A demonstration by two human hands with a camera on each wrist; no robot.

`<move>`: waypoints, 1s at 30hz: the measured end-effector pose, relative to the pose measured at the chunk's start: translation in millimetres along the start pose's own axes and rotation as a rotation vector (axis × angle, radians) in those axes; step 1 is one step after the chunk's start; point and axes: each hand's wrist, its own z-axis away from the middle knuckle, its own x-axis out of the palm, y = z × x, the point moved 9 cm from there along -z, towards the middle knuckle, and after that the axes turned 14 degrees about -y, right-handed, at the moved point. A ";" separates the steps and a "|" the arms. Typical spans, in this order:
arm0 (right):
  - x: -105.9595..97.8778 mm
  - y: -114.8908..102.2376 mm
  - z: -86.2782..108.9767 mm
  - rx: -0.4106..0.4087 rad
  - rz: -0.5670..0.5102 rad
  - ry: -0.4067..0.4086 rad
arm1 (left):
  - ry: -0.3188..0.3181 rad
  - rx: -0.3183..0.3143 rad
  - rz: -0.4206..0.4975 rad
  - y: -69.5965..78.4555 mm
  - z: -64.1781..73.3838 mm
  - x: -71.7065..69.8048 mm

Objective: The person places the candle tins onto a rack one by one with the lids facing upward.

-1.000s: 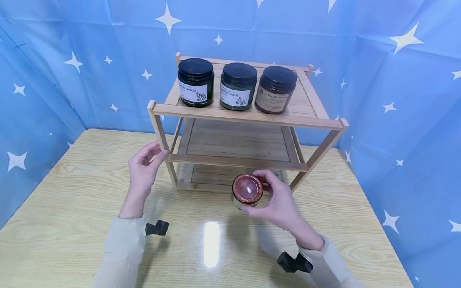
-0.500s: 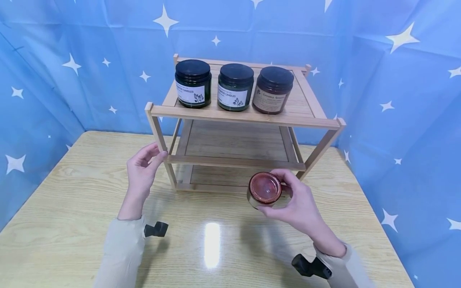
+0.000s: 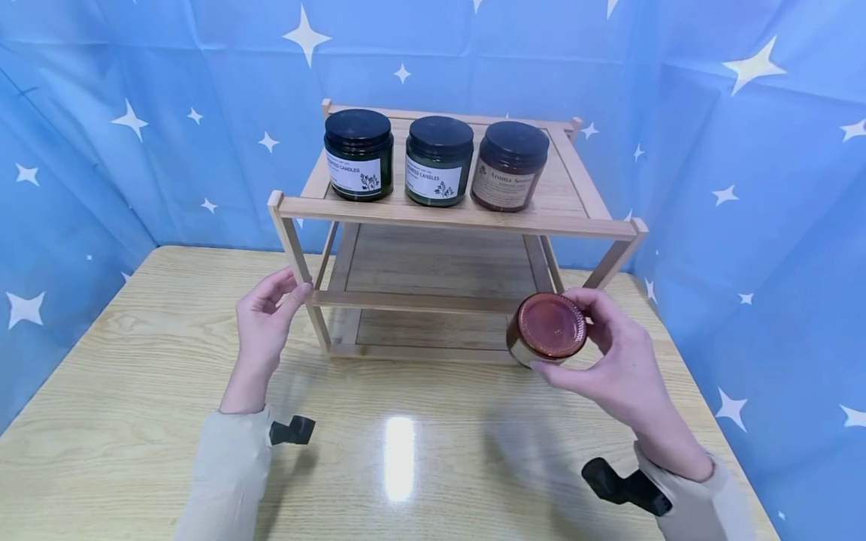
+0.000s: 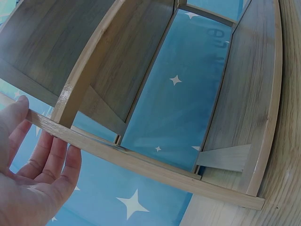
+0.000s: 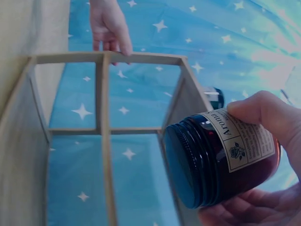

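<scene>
My right hand grips an amber glass candle jar by its side, off the table at the rack's front right. Its glass base faces up toward the head camera. The right wrist view shows its black lid and cream label. At the rack's left side, my left hand holds the front upright post between thumb and fingers, near the middle shelf. Three black-lidded candle jars stand on the top shelf: two dark green ones and an amber one.
The three-tier wooden rack stands toward the back of the wood-grain table. Its middle shelf and bottom shelf lie below the jars. A blue star-patterned cloth hangs behind and at both sides.
My right hand has carried the amber candle jar to the right and up, toward the rack's right front post. My left hand stays on the left post.
</scene>
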 end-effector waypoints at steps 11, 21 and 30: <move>-34.1 -16.1 -10.2 0.029 0.032 0.081 | -0.007 0.000 -0.010 1.3 -1.6 0.5; -62.1 -27.9 -30.3 -0.075 -0.204 0.215 | -0.008 0.010 -0.007 1.4 -1.6 1.0; -85.2 -37.1 -53.0 -0.070 -0.177 0.278 | -0.006 0.009 -0.005 0.8 0.0 0.0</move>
